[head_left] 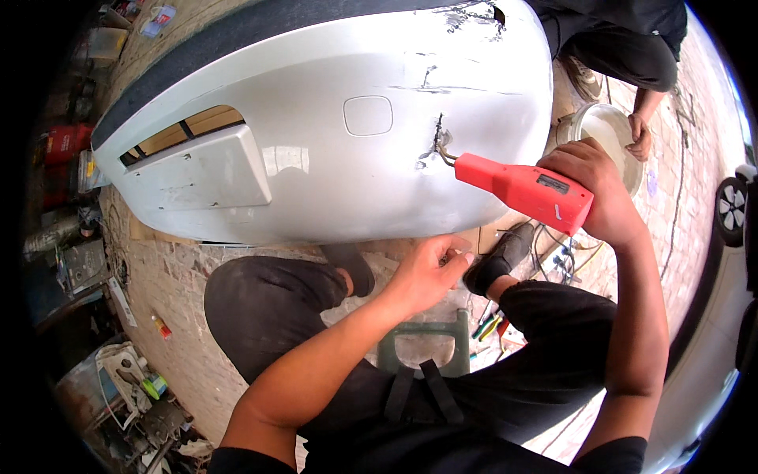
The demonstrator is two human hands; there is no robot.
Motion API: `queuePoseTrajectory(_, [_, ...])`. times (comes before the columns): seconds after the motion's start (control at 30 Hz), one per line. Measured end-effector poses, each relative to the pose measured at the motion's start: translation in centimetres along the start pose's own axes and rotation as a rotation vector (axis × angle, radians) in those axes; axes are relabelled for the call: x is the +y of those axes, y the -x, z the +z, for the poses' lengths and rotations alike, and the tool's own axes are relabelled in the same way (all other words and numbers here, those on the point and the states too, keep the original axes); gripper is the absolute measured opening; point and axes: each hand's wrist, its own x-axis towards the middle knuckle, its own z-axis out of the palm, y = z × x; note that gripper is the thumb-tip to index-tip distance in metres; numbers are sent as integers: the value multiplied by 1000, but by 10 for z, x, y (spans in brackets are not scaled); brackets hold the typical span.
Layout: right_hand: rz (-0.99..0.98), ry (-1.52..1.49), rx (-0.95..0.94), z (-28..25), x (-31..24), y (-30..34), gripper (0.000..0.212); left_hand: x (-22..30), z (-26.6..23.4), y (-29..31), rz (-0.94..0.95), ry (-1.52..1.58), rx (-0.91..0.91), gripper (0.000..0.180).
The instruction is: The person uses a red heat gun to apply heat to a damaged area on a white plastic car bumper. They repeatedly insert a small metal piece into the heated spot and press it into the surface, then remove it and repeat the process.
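A silver car bumper (308, 87) lies in front of me, its paint cracked and scraped on the right side. My right hand (588, 186) is wrapped round the body of a red hot stapler (521, 186). Its bent metal prongs touch the bumper at a dark crack (438, 134). By the bumper's near edge is my left hand (434, 272), its fingers curled and the thumb near the forefinger. Whether something small sits between them I cannot make out.
At the upper right a co-worker's hand (641, 138) rests at a white bucket (604, 126). Cables and hand tools (493, 324) lie near my right foot, beside a green stool (426, 347). Cluttered shelves (79, 268) line the left; a parked car (711, 340) stands at the right.
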Motion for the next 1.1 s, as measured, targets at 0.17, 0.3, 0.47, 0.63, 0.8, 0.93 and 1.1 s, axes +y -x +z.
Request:
queuePoseTrajectory(0.17, [-5, 15, -1, -2, -1, -2, 26, -10, -3, 0, -28, 150, -33, 32])
queuePoseTrajectory(0.3, [12, -4, -5, -3, 0, -2, 27, -11, -4, 2, -40, 123, -45, 32])
queuePoseTrajectory(0.47, [5, -7, 26, -1, 2, -3, 29, -12, -3, 3, -11, 106, -49, 31])
queuePoseTrajectory(0.63, [46, -71, 39, 0, 0, 1, 30, -17, -4, 1, 73, 50, 28, 29])
queuePoseTrajectory(0.8, [157, -225, 14, 0, 0, 8, 28, 3, -22, -6, 134, 145, 231, 26])
queuePoseTrajectory(0.93, [257, -445, 48, 27, 6, 22, 26, 11, -21, -10, 174, 269, 289, 24])
queuePoseTrajectory(1.1, [352, -537, 1, 47, -1, 39, 34, 12, -18, -10, 194, 262, 280, 23])
